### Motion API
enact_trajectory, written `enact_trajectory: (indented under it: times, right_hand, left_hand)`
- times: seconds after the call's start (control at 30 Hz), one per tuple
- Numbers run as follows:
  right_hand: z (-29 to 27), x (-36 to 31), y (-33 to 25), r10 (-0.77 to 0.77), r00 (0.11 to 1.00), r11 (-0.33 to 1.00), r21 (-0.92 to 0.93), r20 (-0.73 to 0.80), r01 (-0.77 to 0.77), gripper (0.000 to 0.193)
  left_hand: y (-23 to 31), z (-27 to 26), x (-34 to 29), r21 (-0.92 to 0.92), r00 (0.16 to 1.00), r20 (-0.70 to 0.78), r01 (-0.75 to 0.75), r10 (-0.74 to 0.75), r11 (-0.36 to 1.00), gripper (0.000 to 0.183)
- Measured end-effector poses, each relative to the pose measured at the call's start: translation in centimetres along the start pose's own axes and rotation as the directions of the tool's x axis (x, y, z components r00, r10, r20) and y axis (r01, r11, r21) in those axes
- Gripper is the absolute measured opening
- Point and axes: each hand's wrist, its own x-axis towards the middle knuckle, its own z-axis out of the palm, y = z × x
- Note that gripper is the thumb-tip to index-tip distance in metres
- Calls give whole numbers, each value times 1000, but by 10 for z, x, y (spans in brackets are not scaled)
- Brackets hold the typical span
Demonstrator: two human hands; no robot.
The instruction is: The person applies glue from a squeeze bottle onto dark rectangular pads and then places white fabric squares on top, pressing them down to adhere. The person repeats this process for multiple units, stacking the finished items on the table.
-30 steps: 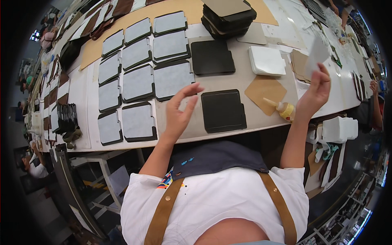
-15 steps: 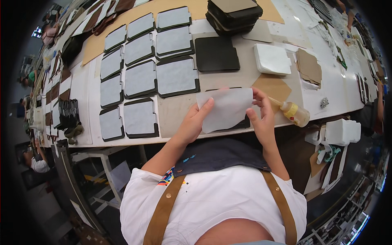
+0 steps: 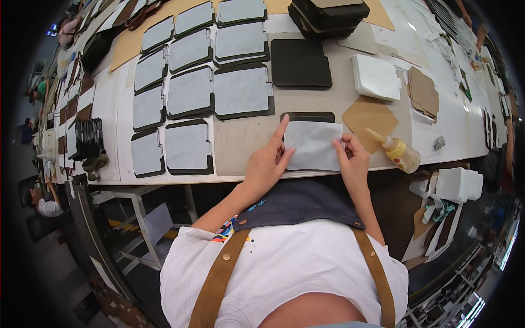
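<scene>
A light grey sheet (image 3: 313, 143) lies over a black panel (image 3: 309, 116) at the table's front edge; the panel's far strip shows beyond it. My left hand (image 3: 269, 158) is at the sheet's left edge, thumb on it and index finger stretched to the panel's far left corner. At the opposite edge, my right hand (image 3: 354, 157) pinches the sheet between thumb and fingers. Left of my hands, rows of black panels topped with grey sheets (image 3: 188, 146) cover the table. A bare black panel (image 3: 300, 63) lies farther off.
A stack of black panels (image 3: 328, 19) stands at the back. To the right are a white stack of sheets (image 3: 377, 76), brown card pieces (image 3: 423, 93), a tan card (image 3: 372, 123) and a glue bottle with a nozzle (image 3: 403, 155). A dark bundle (image 3: 87, 139) sits at left.
The grey sheet has come down from my raised hands and now lies flatter over the black panel. My left index finger has stretched out; my right hand has moved to the sheet's right edge.
</scene>
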Motion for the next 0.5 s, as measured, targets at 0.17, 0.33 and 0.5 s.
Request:
enact_trajectory:
  times: [0.17, 0.33, 0.5]
  right_hand:
    - [7, 13, 8, -128, 991, 979, -164, -33, 121, 13]
    - [9, 18, 1, -116, 992, 982, -155, -40, 108, 12]
    - [8, 18, 2, -116, 993, 979, -170, -32, 109, 12]
  left_hand:
    - [-15, 5, 7, 102, 991, -87, -91, 100, 991, 42]
    - [-19, 7, 9, 125, 987, -130, -79, 95, 989, 39]
    - [-16, 5, 11, 147, 994, -95, -33, 48, 989, 35]
